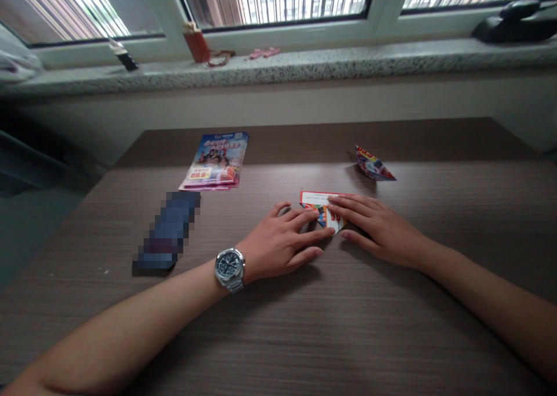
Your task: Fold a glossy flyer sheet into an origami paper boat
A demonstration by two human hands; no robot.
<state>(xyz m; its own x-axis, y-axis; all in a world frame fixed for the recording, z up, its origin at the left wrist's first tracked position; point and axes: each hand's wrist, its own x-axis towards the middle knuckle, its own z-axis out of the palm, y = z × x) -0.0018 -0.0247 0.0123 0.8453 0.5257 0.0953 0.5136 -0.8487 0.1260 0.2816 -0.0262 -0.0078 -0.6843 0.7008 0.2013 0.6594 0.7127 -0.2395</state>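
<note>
Head view shows a folded paper (317, 199) on the table (348, 338), a little to the right of the middle, and its right part is hidden under the fingers of the right hand (383, 231). The fingertips of the left hand (281, 242) cover some of its lower part, so the whole outline is hard to tell. A dark flat object (167, 233) near the left edge of the table is covered with coarse squares, and I cannot tell what it is. The near edge of the table is out of the view, and a black object (517, 28) on the windowsill (304, 68) is cut off at the right side.

The folded paper has a white strip with a red border on the side toward the far edge. Below the strip, the paper is colourful, with orange, blue and red print, and it narrows to a point toward the near side. Both hands are open, palms down, with the fingers spread over the paper; neither is gripping it. A silver watch (229, 266) is on the left wrist. Near the far edge, flyers (217, 161) lie stacked toward the left corner, and a folded paper shape (373, 167) sits toward the right.
</note>
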